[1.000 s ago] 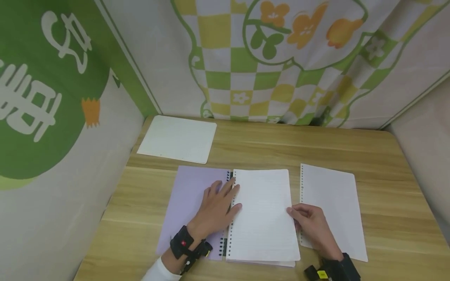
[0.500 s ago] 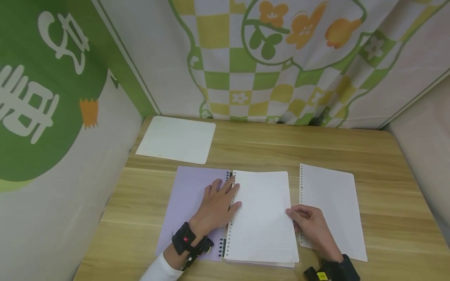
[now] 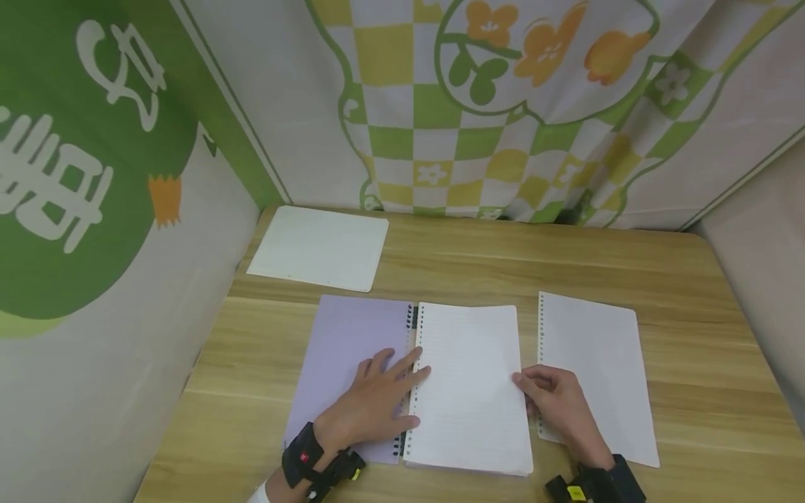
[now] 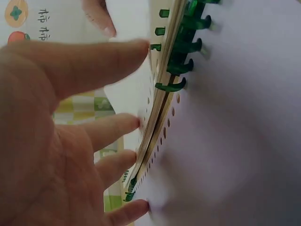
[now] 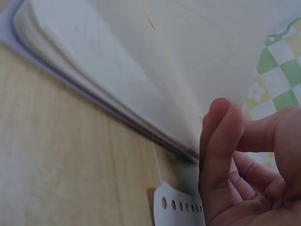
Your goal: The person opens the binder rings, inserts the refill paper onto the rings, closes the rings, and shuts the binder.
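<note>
A loose-leaf binder notebook lies spread out, its purple cover (image 3: 352, 328) on the left and a stack of lined, punched paper (image 3: 468, 391) on the right. My left hand (image 3: 367, 412) lies across the spine, fingers spread and fairly straight, the tips at the punched edge. Green binder rings (image 4: 181, 52) stand along that spine in the left wrist view, some poking through the holes. At the stack's right edge, my right hand (image 3: 556, 402) pinches the top sheet between thumb and fingers. The right wrist view shows this sheet (image 5: 188, 56) lifted off the pages beneath.
A loose punched sheet (image 3: 597, 370) lies to the right, partly under my right wrist. Another pale sheet or board (image 3: 317, 248) rests at the back left of the wooden table (image 3: 478, 258). A patterned curtain (image 3: 434, 147) hangs behind the table's far edge.
My left hand has slid along the spine toward me, from the upper rings to nearer the lower ones. The right hand stays at the paper's edge, still pinching the sheet.
</note>
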Demonstrator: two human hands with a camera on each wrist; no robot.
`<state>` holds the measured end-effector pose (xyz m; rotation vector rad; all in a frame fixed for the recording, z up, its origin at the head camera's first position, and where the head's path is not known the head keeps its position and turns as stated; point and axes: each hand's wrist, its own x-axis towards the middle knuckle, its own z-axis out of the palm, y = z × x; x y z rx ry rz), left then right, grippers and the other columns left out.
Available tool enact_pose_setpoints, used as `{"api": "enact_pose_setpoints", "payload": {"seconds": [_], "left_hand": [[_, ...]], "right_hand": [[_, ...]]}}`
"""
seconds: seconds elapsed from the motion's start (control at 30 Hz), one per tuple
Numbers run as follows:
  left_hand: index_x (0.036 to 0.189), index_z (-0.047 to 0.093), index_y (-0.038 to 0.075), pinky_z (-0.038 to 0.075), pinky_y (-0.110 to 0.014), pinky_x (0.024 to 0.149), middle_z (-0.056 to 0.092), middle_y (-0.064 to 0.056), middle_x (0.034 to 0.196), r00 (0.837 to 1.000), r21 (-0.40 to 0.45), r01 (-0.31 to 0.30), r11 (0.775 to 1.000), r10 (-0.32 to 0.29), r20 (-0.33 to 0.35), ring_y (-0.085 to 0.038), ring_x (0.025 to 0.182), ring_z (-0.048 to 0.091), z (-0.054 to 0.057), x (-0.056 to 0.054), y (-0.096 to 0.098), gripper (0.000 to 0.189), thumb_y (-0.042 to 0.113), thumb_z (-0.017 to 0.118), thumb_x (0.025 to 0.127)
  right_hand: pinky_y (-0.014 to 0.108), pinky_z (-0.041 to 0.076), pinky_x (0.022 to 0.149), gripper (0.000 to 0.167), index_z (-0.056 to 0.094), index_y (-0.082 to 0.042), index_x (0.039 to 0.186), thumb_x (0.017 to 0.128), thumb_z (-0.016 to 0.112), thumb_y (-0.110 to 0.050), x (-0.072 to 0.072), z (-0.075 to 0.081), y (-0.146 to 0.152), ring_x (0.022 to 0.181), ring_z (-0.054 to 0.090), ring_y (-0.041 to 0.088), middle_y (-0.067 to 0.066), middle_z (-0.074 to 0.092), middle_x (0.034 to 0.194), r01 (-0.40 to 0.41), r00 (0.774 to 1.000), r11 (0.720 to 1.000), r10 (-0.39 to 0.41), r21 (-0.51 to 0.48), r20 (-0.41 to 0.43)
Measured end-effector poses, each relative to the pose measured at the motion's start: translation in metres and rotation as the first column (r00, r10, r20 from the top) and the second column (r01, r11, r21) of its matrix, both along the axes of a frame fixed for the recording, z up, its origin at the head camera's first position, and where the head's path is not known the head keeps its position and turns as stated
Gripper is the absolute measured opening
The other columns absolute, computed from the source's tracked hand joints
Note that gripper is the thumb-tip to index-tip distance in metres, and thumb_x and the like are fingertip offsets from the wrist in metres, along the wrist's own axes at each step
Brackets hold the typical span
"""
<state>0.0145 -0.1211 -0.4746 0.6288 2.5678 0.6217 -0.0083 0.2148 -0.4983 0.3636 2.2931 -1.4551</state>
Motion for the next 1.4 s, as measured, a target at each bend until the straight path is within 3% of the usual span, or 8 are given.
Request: {"api": "enact_pose_setpoints", "payload": {"seconds": [0.13, 0.37, 0.57, 0.77, 0.97, 1.1, 1.3, 1.4], "left_hand": [[0.163, 0.046, 0.023, 0.021, -0.073, 0.123, 0.020, -0.003, 0.179, 0.999, 0.048, 0.028, 0.998, -0.029, 0.030, -0.052, 0.160, 0.017, 0.002, 0.003, -0.005, 0.081, 0.040, 0.081, 0.093], [0.165, 0.043, 0.024, 0.018, -0.071, 0.125, 0.017, -0.002, 0.180, 0.998, 0.045, 0.039, 0.998, -0.041, 0.045, -0.052, 0.161, 0.013, 0.003, 0.003, -0.004, 0.087, 0.043, 0.083, 0.090], [0.167, 0.038, 0.024, 0.018, -0.071, 0.125, 0.015, -0.002, 0.181, 0.998, 0.037, 0.065, 0.997, -0.066, 0.015, -0.052, 0.160, 0.014, -0.002, 0.004, -0.001, 0.105, 0.057, 0.088, 0.081], [0.168, 0.037, 0.027, 0.017, -0.071, 0.126, 0.013, 0.000, 0.181, 0.999, 0.028, 0.052, 0.998, -0.053, 0.010, -0.051, 0.161, 0.013, -0.007, 0.006, 0.004, 0.107, 0.064, 0.085, 0.080], [0.167, 0.039, 0.026, 0.018, -0.070, 0.126, 0.015, -0.002, 0.181, 0.999, 0.008, 0.046, 0.999, -0.046, 0.009, -0.050, 0.160, 0.016, -0.004, 0.006, 0.005, 0.106, 0.063, 0.085, 0.080], [0.166, 0.041, 0.022, 0.020, -0.068, 0.126, 0.018, -0.005, 0.179, 0.998, 0.006, 0.061, 0.998, -0.061, -0.012, -0.047, 0.159, 0.020, 0.001, 0.002, 0.008, 0.101, 0.061, 0.084, 0.083], [0.165, 0.041, 0.022, 0.021, -0.064, 0.127, 0.021, -0.005, 0.179, 0.991, -0.025, 0.115, 0.993, -0.116, -0.062, -0.041, 0.159, 0.024, 0.010, -0.014, 0.031, 0.094, 0.062, 0.078, 0.089], [0.166, 0.040, 0.023, 0.024, -0.063, 0.127, 0.021, -0.002, 0.179, 0.979, -0.071, 0.172, 0.983, -0.178, -0.098, -0.037, 0.160, 0.026, 0.013, -0.023, 0.051, 0.091, 0.064, 0.073, 0.092]], "right_hand": [[0.027, 0.055, 0.059, 0.026, 0.077, 0.002, 0.117, 0.102, 0.074, -0.020, -0.001, 0.000, 0.003, 0.065, 0.065, 0.019, 0.007, 0.077, 0.084, -0.032, 0.999, 0.999, 0.033, 0.030, -0.036], [0.027, 0.053, 0.056, 0.024, 0.077, 0.001, 0.112, 0.101, 0.075, -0.020, -0.004, 0.002, 0.008, 0.062, 0.065, 0.019, 0.008, 0.076, 0.080, -0.079, 0.994, 0.996, 0.082, 0.048, -0.070], [0.027, 0.049, 0.054, 0.024, 0.077, 0.001, 0.111, 0.101, 0.076, -0.020, -0.006, 0.003, 0.012, 0.059, 0.062, 0.019, 0.006, 0.073, 0.074, -0.091, 0.992, 0.993, 0.097, 0.077, -0.077], [0.026, 0.049, 0.056, 0.023, 0.078, 0.000, 0.110, 0.101, 0.076, -0.020, -0.008, 0.004, 0.016, 0.060, 0.064, 0.018, 0.003, 0.071, 0.071, -0.108, 0.986, 0.982, 0.126, 0.155, -0.111], [0.026, 0.056, 0.060, 0.025, 0.075, 0.003, 0.114, 0.103, 0.073, -0.020, -0.011, 0.010, 0.033, 0.069, 0.072, 0.016, 0.007, 0.077, 0.084, -0.109, 0.976, 0.977, 0.140, 0.184, -0.165], [0.024, 0.056, 0.065, 0.029, 0.074, 0.003, 0.118, 0.104, 0.072, -0.023, -0.013, 0.017, 0.056, 0.079, 0.073, 0.018, 0.012, 0.078, 0.096, -0.100, 0.957, 0.948, 0.175, 0.301, -0.230], [0.016, 0.052, 0.072, 0.036, 0.071, 0.005, 0.122, 0.104, 0.071, -0.026, -0.014, 0.022, 0.093, 0.104, 0.072, 0.041, 0.025, 0.075, 0.112, -0.029, 0.931, 0.912, 0.173, 0.409, -0.320], [0.029, 0.062, 0.081, 0.046, 0.065, 0.008, 0.131, 0.107, 0.067, -0.031, -0.014, 0.024, 0.109, 0.116, 0.066, 0.050, 0.032, 0.067, 0.127, -0.012, 0.945, 0.905, 0.149, 0.426, -0.292]]}}
